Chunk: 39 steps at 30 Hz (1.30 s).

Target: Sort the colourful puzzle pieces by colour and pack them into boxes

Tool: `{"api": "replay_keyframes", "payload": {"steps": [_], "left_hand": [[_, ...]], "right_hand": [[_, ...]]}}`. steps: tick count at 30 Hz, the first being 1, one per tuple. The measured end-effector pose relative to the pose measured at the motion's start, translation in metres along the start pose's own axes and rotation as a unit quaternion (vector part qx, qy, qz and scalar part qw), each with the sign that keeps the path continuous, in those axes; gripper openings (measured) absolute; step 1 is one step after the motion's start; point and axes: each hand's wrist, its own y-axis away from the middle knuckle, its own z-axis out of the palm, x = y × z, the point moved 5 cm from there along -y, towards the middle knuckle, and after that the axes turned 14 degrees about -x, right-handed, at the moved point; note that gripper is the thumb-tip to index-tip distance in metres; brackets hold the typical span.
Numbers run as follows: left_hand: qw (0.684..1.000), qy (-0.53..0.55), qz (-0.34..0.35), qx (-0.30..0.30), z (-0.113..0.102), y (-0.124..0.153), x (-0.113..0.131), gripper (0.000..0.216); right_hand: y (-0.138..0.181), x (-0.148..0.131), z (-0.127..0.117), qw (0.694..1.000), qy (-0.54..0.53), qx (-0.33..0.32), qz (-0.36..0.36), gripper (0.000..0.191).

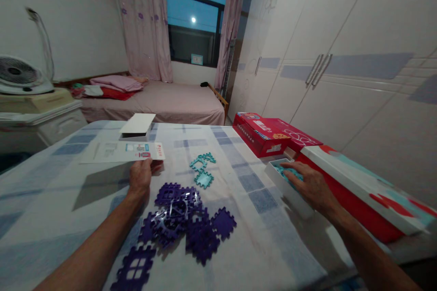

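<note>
My left hand (140, 177) is closed on the right end of a white printed card (116, 151), held raised above the table with its shadow below. Over a small white open box (297, 198) at the right, my right hand (309, 182) has its fingers apart, touching the teal pieces (280, 170) inside. Between the hands lie a few loose teal interlocking plastic tiles (204, 179). Nearer to me is a heap of purple interlocking tiles (201, 236), some under shiny clear wrap. A purple window-shaped tile (134, 268) lies apart at the front left.
A white box (137, 125) stands at the table's far left. Along the right edge are a red box (261, 134) and a long red and white box (362, 191). The checked tablecloth (246, 250) covers the table. Beyond are a bed (177, 102) and a fan (20, 75).
</note>
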Motion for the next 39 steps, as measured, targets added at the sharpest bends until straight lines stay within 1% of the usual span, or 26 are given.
{"api": "replay_keyframes", "payload": {"steps": [2,4,6,7,9,12,14,16,17,18,21,23,25,27,28,31,32,33,36,37,39], "left_hand": [[1.000,-0.002,0.007,0.001,-0.001,-0.002,-0.001,0.012],[1.000,0.002,0.011,0.002,-0.001,-0.002,-0.002,0.011],[1.000,0.007,0.013,0.000,-0.002,-0.003,-0.003,0.011],[1.000,0.010,0.013,-0.002,-0.002,-0.003,-0.003,0.012],[1.000,0.015,0.013,-0.006,-0.002,-0.004,-0.004,0.014],[1.000,0.017,0.016,-0.008,-0.002,-0.004,-0.005,0.017],[1.000,0.017,0.022,-0.008,-0.001,-0.004,-0.004,0.019],[0.999,0.018,0.029,-0.009,-0.001,-0.004,-0.004,0.021],[0.999,0.016,0.031,-0.010,0.000,-0.004,-0.004,0.021],[0.999,0.013,0.032,-0.011,0.000,-0.004,-0.004,0.021],[0.999,0.007,0.032,-0.010,0.000,-0.003,-0.003,0.020],[0.999,0.008,0.032,-0.010,0.000,-0.003,-0.003,0.020],[1.000,0.010,0.026,-0.009,0.000,-0.002,-0.002,0.019],[1.000,0.013,0.019,-0.006,0.000,-0.001,-0.002,0.019],[1.000,0.014,0.018,-0.006,0.000,-0.001,-0.001,0.019],[1.000,0.015,0.014,-0.006,0.000,-0.001,-0.001,0.018],[1.000,0.014,0.012,-0.007,0.001,-0.001,-0.002,0.018],[1.000,0.013,0.011,-0.009,0.001,-0.001,-0.002,0.017],[1.000,0.014,0.018,-0.012,0.001,-0.002,-0.002,0.017],[1.000,0.013,0.020,-0.012,0.001,-0.002,-0.002,0.017],[1.000,0.009,0.019,-0.011,0.001,-0.002,-0.003,0.016]], "right_hand": [[-0.016,-0.045,0.022,0.991,-0.064,-0.088,-0.072,0.032],[-0.031,-0.092,0.048,0.971,-0.090,-0.159,-0.156,0.035],[-0.046,-0.129,0.074,0.951,-0.092,-0.197,-0.221,0.036],[-0.053,-0.142,0.087,0.945,-0.082,-0.206,-0.239,0.036],[-0.067,-0.157,0.110,0.942,-0.043,-0.215,-0.255,0.037],[-0.078,-0.160,0.132,0.943,0.007,-0.227,-0.242,0.042],[-0.079,-0.156,0.137,0.947,0.004,-0.229,-0.224,0.048],[-0.079,-0.149,0.135,0.953,-0.019,-0.233,-0.191,0.052],[-0.079,-0.146,0.133,0.954,-0.035,-0.239,-0.176,0.050],[-0.080,-0.144,0.131,0.954,-0.052,-0.245,-0.163,0.043],[-0.092,-0.147,0.123,0.951,-0.100,-0.247,-0.156,0.016],[-0.107,-0.155,0.119,0.950,-0.123,-0.233,-0.170,0.010],[-0.124,-0.164,0.119,0.948,-0.125,-0.227,-0.185,0.009],[-0.141,-0.171,0.126,0.949,-0.103,-0.237,-0.183,0.013],[-0.147,-0.172,0.131,0.949,-0.086,-0.249,-0.176,0.022],[-0.157,-0.173,0.149,0.942,-0.029,-0.298,-0.149,0.061],[-0.158,-0.173,0.153,0.940,-0.009,-0.311,-0.141,0.071],[-0.158,-0.172,0.156,0.939,0.010,-0.319,-0.131,0.075],[-0.156,-0.171,0.156,0.945,0.039,-0.308,-0.106,0.075],[-0.156,-0.171,0.155,0.948,0.034,-0.298,-0.106,0.073],[-0.152,-0.173,0.152,0.954,0.012,-0.275,-0.122,0.062]]}}
